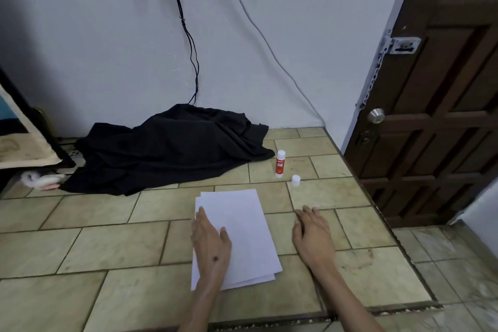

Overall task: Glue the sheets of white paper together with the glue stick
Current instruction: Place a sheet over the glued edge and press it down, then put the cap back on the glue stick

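My left hand (211, 240) lies flat on the sheets of white paper (242, 234), fingers relaxed, pressing; right hand (314, 237) rests released on the tiled bench (107, 245). The glue stick (280, 164) stands at one o'clock, its cap (296, 180) seemingly off beside it. Pressing looks underway; next, probably smoothing edges.

White paper sheets (242, 229); red-white glue stick (280, 164); black cloth (172, 148); beige tiles (107, 245).
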